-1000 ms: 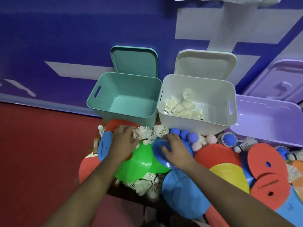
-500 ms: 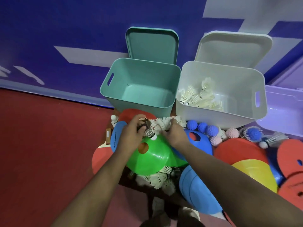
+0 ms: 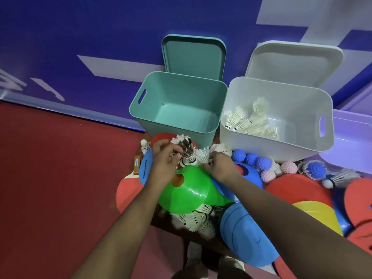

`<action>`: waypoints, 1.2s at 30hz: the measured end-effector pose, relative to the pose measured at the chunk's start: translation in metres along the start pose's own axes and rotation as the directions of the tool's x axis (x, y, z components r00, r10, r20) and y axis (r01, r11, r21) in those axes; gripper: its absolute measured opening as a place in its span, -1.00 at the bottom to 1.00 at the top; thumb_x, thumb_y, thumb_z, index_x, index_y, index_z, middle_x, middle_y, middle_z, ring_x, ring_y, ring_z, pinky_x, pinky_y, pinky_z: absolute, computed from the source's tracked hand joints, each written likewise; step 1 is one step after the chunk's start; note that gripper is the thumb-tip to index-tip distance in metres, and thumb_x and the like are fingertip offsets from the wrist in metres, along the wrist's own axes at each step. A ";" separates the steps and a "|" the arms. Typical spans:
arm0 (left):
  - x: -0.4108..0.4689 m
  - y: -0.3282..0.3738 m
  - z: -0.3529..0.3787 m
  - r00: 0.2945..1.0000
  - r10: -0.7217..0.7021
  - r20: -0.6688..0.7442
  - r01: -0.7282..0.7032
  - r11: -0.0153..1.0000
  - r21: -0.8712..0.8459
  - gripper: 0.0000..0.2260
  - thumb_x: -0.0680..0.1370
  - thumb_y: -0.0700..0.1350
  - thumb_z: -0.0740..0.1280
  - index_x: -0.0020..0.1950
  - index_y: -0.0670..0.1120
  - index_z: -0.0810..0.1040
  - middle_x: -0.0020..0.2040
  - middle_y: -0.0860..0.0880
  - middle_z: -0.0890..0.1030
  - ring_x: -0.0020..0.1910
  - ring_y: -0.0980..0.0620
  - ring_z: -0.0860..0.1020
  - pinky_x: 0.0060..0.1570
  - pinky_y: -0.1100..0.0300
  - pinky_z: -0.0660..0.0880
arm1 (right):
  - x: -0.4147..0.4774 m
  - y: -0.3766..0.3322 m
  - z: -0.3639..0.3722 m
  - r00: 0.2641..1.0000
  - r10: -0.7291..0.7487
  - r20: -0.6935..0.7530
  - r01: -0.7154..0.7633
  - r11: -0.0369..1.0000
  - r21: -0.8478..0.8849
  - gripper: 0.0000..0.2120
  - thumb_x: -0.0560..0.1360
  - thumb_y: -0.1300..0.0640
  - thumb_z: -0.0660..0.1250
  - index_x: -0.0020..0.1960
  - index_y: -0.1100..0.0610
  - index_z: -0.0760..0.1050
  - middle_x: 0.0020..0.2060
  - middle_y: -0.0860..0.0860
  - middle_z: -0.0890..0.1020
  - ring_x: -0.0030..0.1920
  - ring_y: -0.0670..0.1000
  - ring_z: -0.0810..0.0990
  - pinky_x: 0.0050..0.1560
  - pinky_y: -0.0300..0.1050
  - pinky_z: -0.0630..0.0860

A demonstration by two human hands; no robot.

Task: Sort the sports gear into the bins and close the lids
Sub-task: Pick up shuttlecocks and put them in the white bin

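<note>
a green cone [image 3: 189, 190] and blue spiky balls [image 3: 251, 159] crowd the near pile. left hand [image 3: 163, 166] pinches a dark-feathered shuttlecock [image 3: 186, 151]; right hand [image 3: 220, 168] closes on white shuttlecocks [image 3: 203, 155]. teal bin [image 3: 177, 101] holds nothing; white bin [image 3: 281, 146], right, holds shuttlecocks, lids up.

Red floor [image 3: 50, 178]: teal bin [image 3: 177, 109], white bin [image 3: 281, 137], purple bin [image 3: 350, 146] in row along blue wall. Before bins, heaped: cones [image 3: 191, 190], red discs [image 3: 358, 200], spiky balls [image 3: 263, 163], shuttlecocks [image 3: 193, 218].
</note>
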State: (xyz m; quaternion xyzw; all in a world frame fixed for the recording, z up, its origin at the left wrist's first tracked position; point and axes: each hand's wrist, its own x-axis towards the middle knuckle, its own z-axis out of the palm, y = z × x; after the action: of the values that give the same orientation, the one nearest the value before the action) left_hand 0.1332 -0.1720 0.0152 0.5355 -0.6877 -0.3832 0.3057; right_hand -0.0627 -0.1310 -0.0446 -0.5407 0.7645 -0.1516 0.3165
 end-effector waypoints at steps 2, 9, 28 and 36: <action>0.001 0.002 0.002 0.999 0.015 0.032 -0.015 1.000 0.006 -0.65 0.55 -0.30 0.30 -0.09 0.20 0.47 0.01 -0.01 0.45 -0.07 0.09 0.48 -0.06 0.23 0.46 | 0.003 -0.001 0.005 1.000 -0.008 -0.015 0.008 1.000 -0.003 -0.68 0.44 0.00 0.43 0.01 0.22 0.49 -0.09 0.20 0.64 -0.03 0.20 0.60 -0.08 -0.02 0.50; -0.003 0.005 0.006 0.993 -0.120 0.021 0.122 0.972 -0.202 -0.82 0.61 -0.28 0.19 0.00 0.01 0.40 -0.15 0.04 0.44 -0.21 0.17 0.40 -0.10 0.17 0.38 | -0.010 0.005 -0.020 0.997 -0.023 -0.074 0.044 0.957 0.288 -0.52 0.39 0.11 0.49 0.19 0.12 0.34 -0.20 0.06 0.63 -0.18 0.11 0.59 -0.11 -0.01 0.51; -0.016 0.058 -0.012 0.932 -0.064 0.356 0.182 0.934 -0.307 -0.50 0.65 -0.24 0.19 0.50 0.13 0.15 0.10 0.02 0.62 0.06 0.27 0.58 0.03 0.44 0.42 | -0.047 -0.055 -0.094 0.962 -0.239 -0.131 0.271 0.793 0.546 -0.86 0.60 0.17 0.28 -0.11 -0.01 0.45 -0.34 -0.11 0.55 -0.37 -0.26 0.47 -0.23 -0.22 0.45; 0.014 0.007 -0.048 0.852 -0.091 0.516 0.295 0.897 -0.330 -0.54 0.57 -0.35 0.27 0.41 -0.02 0.33 0.12 -0.01 0.63 0.06 0.17 0.60 0.11 0.28 0.50 | -0.055 -0.109 -0.052 0.985 -0.163 0.058 0.098 0.803 0.588 -0.77 0.66 0.08 0.17 0.01 0.12 0.58 -0.11 0.05 0.67 -0.13 -0.13 0.55 0.04 -0.15 0.49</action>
State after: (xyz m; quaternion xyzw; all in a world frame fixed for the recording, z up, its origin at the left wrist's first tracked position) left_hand 0.1662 -0.1938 0.0466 0.4158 -0.5913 -0.6662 0.1836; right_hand -0.0050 -0.1258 0.0743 -0.4763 0.6241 -0.3713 0.4957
